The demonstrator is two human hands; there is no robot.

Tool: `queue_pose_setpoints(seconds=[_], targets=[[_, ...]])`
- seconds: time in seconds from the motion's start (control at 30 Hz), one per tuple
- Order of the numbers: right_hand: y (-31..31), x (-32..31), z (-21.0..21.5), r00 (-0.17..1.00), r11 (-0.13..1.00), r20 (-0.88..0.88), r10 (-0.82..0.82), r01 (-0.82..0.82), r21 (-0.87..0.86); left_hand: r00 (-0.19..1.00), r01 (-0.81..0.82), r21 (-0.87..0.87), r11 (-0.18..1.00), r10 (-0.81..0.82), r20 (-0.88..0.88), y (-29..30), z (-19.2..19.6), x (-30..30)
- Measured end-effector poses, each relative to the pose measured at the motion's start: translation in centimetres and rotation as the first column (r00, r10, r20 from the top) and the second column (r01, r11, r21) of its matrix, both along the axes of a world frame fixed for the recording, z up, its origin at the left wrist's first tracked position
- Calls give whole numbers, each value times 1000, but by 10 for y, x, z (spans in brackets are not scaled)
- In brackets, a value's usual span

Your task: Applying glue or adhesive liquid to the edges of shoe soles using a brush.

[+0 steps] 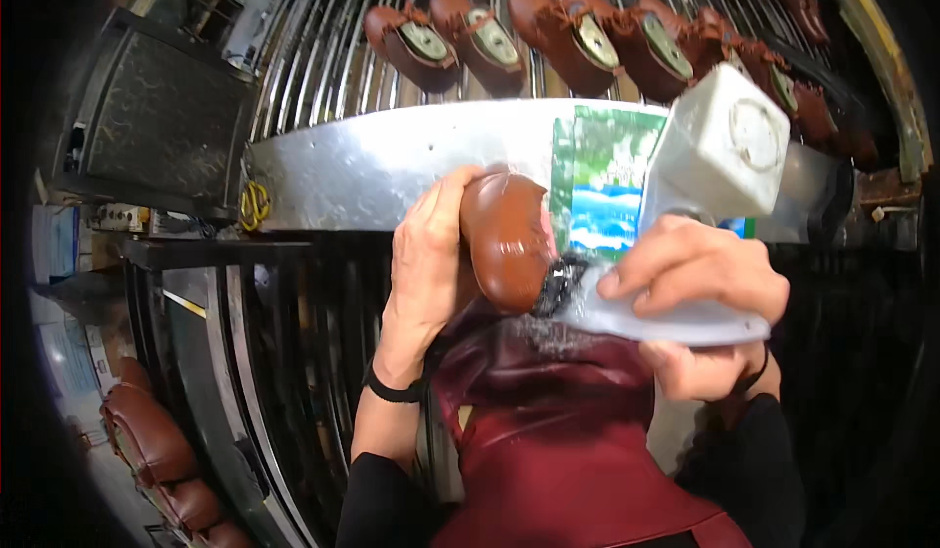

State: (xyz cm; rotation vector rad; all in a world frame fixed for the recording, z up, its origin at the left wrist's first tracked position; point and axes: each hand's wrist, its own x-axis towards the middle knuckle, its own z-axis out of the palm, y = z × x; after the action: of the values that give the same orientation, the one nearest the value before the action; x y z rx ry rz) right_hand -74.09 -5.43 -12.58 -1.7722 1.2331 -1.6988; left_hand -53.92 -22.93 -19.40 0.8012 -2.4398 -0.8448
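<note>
My left hand grips a brown leather shoe upper from its left side and holds it upright in front of my chest. My right hand is shut on a white plastic tool, a flat pale handle with a black bristly tip. The tip touches the lower right edge of the shoe. A white boxy plastic container sits just above my right hand; whether it is joined to the tool is unclear. A dark red apron lies below both hands.
A rack of metal rods at the top carries several brown shoes with pale insoles. A shiny metal band runs across, bearing a green and blue picture. More brown shoes lie at lower left. A dark machine cabinet stands left.
</note>
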Motion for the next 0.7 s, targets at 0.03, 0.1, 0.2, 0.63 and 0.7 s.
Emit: queue_pose_setpoints(seconds=[0.03,0.1,0.2,0.63,0.7], targets=[[-7,-6,-11,1000,999,3,-9,9,-40,1000,-15,46,999,15,-5,-3,10,-4],[-16,-20,-38,997,999,-62,-54,53,-11,998,45,23,999,-44,-49,-18,6,-3],[-2,-25,-106,966,961,160,-206,168,221,961,119,281,952,-40,-273,-40,-15,1],[72,-4,-145,423,453,171,-890,771,447,859,81,813,576,374,-351,32,-76,44],[66,3,-149,309,445,328,-892,726,525,872,52,840,540,385,-302,50,-83,47]])
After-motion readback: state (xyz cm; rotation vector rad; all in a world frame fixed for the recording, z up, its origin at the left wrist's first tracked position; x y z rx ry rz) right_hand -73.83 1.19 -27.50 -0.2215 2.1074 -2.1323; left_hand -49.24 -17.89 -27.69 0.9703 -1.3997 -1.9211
